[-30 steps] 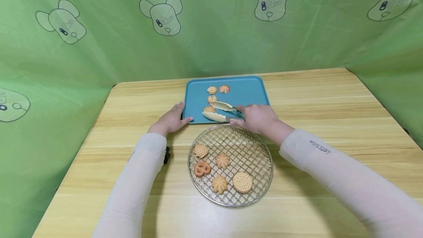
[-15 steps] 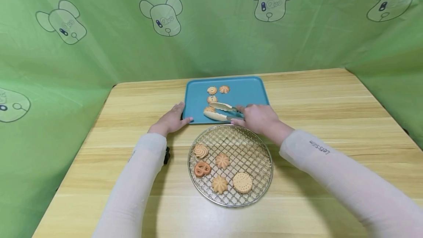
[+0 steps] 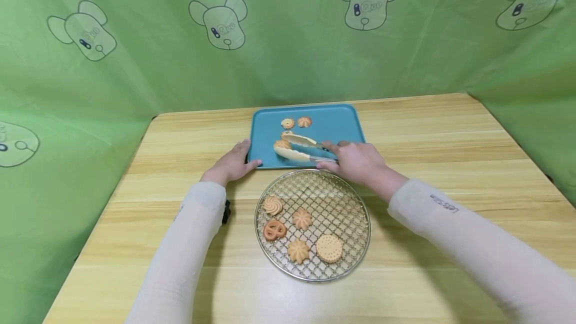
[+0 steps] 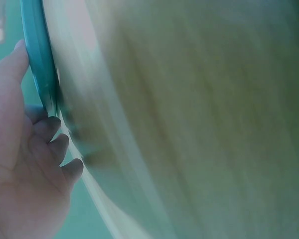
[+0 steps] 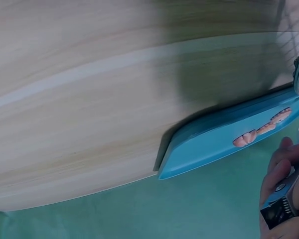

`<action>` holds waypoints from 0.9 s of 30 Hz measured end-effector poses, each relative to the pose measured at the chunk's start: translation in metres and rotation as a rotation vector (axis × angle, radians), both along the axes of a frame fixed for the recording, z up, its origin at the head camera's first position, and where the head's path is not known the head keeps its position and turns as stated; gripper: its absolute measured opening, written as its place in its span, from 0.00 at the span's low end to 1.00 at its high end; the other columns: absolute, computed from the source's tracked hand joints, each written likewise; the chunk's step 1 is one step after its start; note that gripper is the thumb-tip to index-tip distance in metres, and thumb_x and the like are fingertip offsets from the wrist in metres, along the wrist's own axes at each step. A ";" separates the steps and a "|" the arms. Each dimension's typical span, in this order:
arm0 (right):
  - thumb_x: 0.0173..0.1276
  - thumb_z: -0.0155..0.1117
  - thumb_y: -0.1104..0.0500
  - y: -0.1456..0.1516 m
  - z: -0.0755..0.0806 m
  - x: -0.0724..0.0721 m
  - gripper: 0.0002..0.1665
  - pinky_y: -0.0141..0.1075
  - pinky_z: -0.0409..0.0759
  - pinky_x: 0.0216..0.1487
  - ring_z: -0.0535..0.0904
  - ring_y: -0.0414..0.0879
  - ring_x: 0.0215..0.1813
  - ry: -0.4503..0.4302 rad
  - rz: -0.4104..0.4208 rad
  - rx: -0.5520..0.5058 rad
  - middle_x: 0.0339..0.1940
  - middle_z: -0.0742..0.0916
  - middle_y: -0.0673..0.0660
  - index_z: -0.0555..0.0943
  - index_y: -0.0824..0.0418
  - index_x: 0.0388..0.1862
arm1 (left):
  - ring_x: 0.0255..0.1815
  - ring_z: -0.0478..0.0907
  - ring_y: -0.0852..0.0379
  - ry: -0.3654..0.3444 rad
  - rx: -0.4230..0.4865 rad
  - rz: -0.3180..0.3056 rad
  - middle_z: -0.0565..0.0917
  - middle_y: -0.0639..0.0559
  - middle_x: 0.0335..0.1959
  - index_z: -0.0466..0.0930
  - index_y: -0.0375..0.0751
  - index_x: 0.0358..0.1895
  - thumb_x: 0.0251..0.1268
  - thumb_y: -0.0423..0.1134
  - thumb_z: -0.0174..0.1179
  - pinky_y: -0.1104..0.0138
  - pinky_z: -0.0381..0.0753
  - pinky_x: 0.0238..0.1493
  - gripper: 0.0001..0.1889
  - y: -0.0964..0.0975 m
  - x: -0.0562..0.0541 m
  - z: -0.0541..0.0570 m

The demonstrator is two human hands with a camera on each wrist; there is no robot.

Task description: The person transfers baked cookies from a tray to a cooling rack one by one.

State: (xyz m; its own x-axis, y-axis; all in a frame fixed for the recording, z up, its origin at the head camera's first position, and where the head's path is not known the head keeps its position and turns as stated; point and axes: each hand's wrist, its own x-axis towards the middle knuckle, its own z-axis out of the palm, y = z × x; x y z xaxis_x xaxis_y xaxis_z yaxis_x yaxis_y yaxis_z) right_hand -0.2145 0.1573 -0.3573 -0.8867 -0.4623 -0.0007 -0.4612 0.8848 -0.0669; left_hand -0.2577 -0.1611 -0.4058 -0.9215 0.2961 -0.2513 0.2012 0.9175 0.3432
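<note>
On the blue tray (image 3: 333,119), the tongs (image 3: 299,155) have a round ridged cookie (image 3: 282,144) between their cream tips. My right hand (image 3: 360,163) grips the tongs' handles above the tray's front right. Partly behind the tips sits another cookie (image 3: 286,135). Farther back lie a pale round cookie (image 3: 287,123) and a flower-shaped one (image 3: 304,122). My left hand (image 3: 231,163) holds the tray's left front corner, thumb over the rim; in the left wrist view its fingers (image 4: 59,145) curl at the outer side. The right wrist view shows part of my right hand (image 5: 284,184) around the handle end.
A round wire rack (image 3: 346,209) stands in front of the tray. It bears a swirl cookie (image 3: 272,205), a pretzel-shaped cookie (image 3: 274,230), two flower-shaped cookies (image 3: 298,251) and a dotted round biscuit (image 3: 329,248). A green curtain (image 3: 288,74) hangs behind the wooden table (image 3: 427,134).
The tongs have closed on the nearest cookie on the tray and shifted slightly up with it; it now partly covers the cookie behind. My left hand stays at the tray corner.
</note>
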 end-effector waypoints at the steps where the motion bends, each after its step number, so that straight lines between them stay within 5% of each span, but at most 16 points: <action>1: 0.66 0.48 0.29 0.001 0.000 0.000 0.45 0.41 0.79 0.23 0.81 0.63 0.45 0.005 0.004 -0.003 0.56 0.80 0.67 0.63 0.56 0.73 | 0.76 0.37 0.48 -0.002 0.002 0.000 0.41 0.44 0.77 0.35 0.37 0.76 0.71 0.61 0.44 0.58 0.41 0.74 0.44 0.000 0.000 0.000; 14: 0.66 0.53 0.32 0.027 -0.002 0.010 0.41 0.41 0.76 0.22 0.80 0.53 0.27 0.074 0.092 -0.035 0.50 0.83 0.65 0.67 0.53 0.71 | 0.76 0.37 0.48 -0.012 -0.009 0.003 0.40 0.44 0.77 0.35 0.37 0.76 0.71 0.61 0.44 0.59 0.40 0.73 0.44 0.001 0.000 0.000; 21: 0.62 0.63 0.38 0.042 -0.006 0.016 0.40 0.47 0.80 0.29 0.81 0.54 0.27 0.117 0.157 -0.053 0.45 0.84 0.62 0.70 0.56 0.68 | 0.76 0.37 0.48 -0.011 0.002 -0.001 0.40 0.44 0.77 0.35 0.36 0.76 0.71 0.61 0.44 0.59 0.40 0.73 0.44 0.000 -0.001 -0.001; 27: 0.63 0.61 0.36 0.056 -0.006 0.022 0.41 0.48 0.81 0.33 0.82 0.55 0.30 0.091 0.173 -0.044 0.48 0.84 0.64 0.70 0.55 0.69 | 0.76 0.37 0.48 -0.009 -0.002 -0.001 0.40 0.43 0.77 0.35 0.36 0.76 0.71 0.61 0.44 0.59 0.40 0.73 0.44 0.000 -0.001 -0.001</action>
